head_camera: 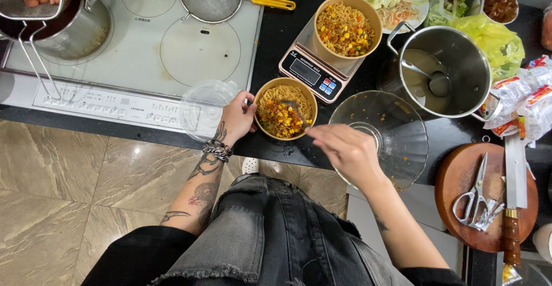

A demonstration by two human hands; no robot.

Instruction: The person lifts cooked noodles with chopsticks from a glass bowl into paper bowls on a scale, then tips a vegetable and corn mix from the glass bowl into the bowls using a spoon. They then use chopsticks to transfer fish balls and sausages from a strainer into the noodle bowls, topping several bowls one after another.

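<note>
You steady the noodle bowl [285,108] at the tabletop's [282,27] front edge while you work its topping.
Your left hand [236,118] cups the rim so it cannot slide; your right hand's [348,151] fingers pinch a utensil [294,106] dipped into it. A second bowl [345,27] sits on the scale [307,70] behind, the cooktop [138,50] leftward, marble floor [69,171] below.

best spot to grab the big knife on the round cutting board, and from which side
Grip the knife's brown wooden handle, coming from the near edge of the round cutting board. The knife lies lengthwise with its wide blade pointing away from the person and the handle overhanging the board's near rim, so fingers can likely wrap under it. The scissors lie just left of it, so keep to the right.
</note>
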